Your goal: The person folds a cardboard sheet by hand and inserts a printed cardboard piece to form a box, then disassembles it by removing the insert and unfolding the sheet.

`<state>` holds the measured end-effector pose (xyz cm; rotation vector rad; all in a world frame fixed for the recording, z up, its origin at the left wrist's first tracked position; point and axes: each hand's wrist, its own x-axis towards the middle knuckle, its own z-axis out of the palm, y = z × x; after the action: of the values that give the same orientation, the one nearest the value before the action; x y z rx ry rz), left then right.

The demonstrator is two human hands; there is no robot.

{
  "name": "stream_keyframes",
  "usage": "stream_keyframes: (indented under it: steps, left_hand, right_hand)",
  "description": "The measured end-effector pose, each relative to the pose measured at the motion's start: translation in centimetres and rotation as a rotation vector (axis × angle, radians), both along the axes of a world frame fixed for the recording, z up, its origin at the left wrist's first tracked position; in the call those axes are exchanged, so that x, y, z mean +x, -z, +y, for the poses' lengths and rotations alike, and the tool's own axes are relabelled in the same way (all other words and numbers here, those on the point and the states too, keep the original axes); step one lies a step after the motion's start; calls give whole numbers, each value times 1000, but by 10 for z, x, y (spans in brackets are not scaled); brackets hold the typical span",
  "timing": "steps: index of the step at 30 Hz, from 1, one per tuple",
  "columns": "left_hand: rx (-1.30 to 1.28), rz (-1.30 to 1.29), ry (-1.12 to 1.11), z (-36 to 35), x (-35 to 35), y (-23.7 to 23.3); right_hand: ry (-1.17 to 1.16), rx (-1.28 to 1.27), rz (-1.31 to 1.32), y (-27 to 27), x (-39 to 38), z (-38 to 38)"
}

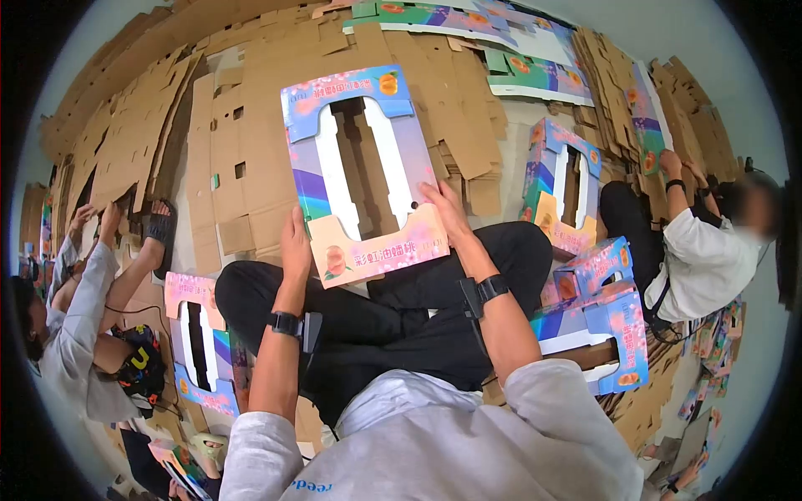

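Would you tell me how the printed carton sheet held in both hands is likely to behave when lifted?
The printed carton sheet probably stays fairly stiff: it spans flat between the left hand and right hand without sagging. It is likely light for its size, being thin with a big cutout. Its narrow white strips may bend if pushed.

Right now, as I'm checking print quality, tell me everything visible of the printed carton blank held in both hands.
The printed carton blank is flat, unfolded cardboard with a blue top band, purple and green sides and a pink bottom panel bearing a peach picture and characters. A large window with white-edged flaps is cut through its middle. It is held tilted above the lap, the left hand gripping its lower left edge, the right hand its right edge.
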<state>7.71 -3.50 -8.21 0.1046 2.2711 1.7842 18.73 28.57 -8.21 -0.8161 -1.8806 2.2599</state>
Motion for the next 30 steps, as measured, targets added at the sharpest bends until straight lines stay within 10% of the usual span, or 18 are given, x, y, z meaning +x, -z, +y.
stream_keyframes:
  steps: [5, 17, 21, 23, 26, 30]
  left_hand:
    - [432, -272, -16, -15, -17, 69]
    - [106, -153, 10, -5, 2, 14]
    - [146, -66, 93, -4, 6, 31]
    - [56, -2, 125, 2, 11, 12]
    - [-15, 68, 117, 7, 8, 19]
    - [-220, 186, 146, 12, 10, 6]
  right_hand:
    - [71, -81, 70, 3, 10, -3]
    - [113, -600, 36, -29, 18, 21]
    - [734, -326, 427, -76, 44, 39]
    - [-370, -1515, 1332, -48, 54, 68]
    - [-360, -1100, 1416, -170, 65, 42]
    - [-304, -1022, 1116, -91, 51, 55]
